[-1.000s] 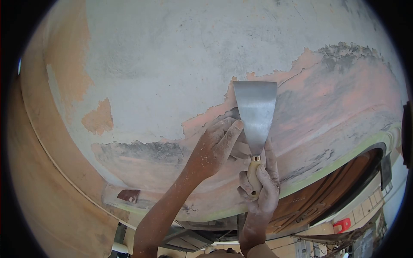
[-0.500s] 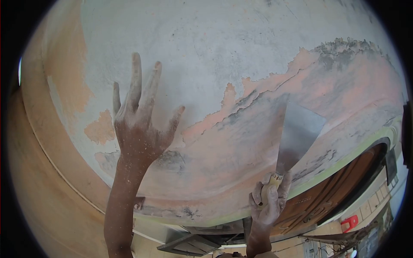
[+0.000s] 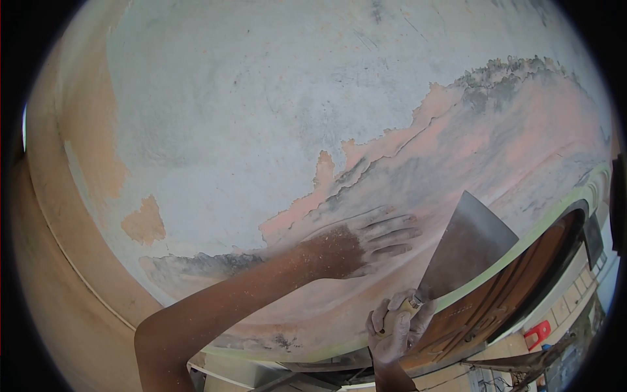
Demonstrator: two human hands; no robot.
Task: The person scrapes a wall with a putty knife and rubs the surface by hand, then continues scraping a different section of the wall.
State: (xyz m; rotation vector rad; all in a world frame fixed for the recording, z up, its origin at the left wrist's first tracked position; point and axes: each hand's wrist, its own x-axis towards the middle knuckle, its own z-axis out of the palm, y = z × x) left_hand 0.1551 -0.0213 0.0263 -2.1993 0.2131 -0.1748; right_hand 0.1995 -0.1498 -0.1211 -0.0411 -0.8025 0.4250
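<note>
Your right hand (image 3: 395, 334) keeps its grip clamped on the handle (image 3: 410, 304) of the scraper (image 3: 467, 248), whose blade overlaps the wall's (image 3: 228, 130) green lower edge (image 3: 486, 276). Marks on the brown door (image 3: 480, 326) are too small to read. Your left hand (image 3: 366, 245), grip apart, spreads before the pink patch (image 3: 496, 150); open wall stretches above.

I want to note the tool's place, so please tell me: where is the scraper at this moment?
In the head view, the scraper is right of centre, held in the right hand, its blade between the left hand and the brown door.
</note>
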